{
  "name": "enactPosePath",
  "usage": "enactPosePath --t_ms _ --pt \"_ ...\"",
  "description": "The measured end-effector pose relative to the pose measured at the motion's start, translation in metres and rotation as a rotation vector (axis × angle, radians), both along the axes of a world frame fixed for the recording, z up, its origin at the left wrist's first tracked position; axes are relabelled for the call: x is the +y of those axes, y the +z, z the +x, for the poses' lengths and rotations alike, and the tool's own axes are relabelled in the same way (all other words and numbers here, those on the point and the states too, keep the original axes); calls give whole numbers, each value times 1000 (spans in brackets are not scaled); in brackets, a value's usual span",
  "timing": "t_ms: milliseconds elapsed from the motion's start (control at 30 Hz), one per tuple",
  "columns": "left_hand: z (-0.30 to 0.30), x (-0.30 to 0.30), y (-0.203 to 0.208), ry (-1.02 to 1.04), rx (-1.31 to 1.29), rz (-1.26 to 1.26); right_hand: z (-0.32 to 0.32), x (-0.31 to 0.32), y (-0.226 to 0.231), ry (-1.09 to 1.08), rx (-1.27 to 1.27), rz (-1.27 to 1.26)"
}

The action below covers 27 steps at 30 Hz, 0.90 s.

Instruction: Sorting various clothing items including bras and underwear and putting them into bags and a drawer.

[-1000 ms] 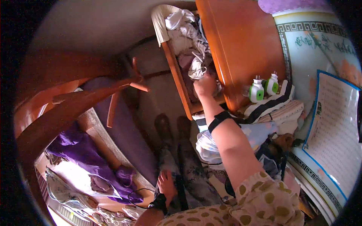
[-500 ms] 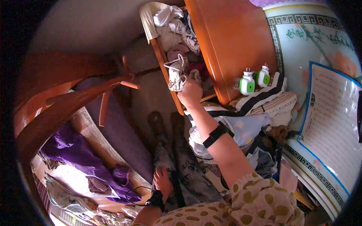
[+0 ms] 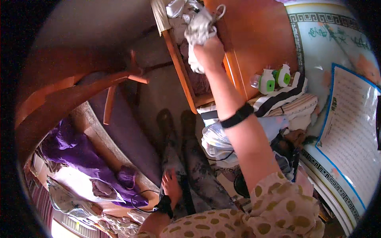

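My right hand [image 3: 209, 54] is closed around a bunched whitish garment [image 3: 200, 29] with a thin looped strap sticking out. It hangs over an open wooden drawer [image 3: 179, 67]. White and mauve clothes [image 3: 176, 8] lie inside the drawer, partly hidden by my hand and the garment. What kind of garment I hold cannot be made out, as it is crumpled and blurred. My left hand [image 3: 171, 186] rests on my thigh, over the grey patterned trousers [image 3: 202, 182], with its fingers stretched out and nothing in them.
Beside the drawer is an orange-brown cabinet top [image 3: 258, 39]. Two white-and-green plug-in devices [image 3: 266, 82] sit by folded clothes [image 3: 293, 109] on the right. Further right stands a pale patterned table [image 3: 321, 51]. Purple cloth [image 3: 75, 146] lies at left near a wooden chair [image 3: 91, 89].
My right hand has lifted the garment and moved it away from me and slightly right, over the drawer's far part. The left hand stays on my thigh. The view has shifted slightly.
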<state>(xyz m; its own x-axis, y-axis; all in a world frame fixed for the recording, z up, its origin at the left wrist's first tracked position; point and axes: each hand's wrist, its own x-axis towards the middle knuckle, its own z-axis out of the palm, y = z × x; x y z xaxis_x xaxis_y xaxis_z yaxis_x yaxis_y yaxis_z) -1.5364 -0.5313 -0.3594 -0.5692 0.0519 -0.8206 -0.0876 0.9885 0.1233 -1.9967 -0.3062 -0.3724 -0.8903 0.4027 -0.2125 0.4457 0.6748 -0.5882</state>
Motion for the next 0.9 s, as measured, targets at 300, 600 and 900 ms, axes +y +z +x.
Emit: enactPosePath --t_ms 300,600,900 --pt "-18 10 11 58 -59 62 -63 29 -81 258 147 96" --pt "-19 8 13 99 14 90 85 -11 -95 -347 -183 316" --pt "-7 6 6 47 35 87 95 7 -107 -206 -315 -65"
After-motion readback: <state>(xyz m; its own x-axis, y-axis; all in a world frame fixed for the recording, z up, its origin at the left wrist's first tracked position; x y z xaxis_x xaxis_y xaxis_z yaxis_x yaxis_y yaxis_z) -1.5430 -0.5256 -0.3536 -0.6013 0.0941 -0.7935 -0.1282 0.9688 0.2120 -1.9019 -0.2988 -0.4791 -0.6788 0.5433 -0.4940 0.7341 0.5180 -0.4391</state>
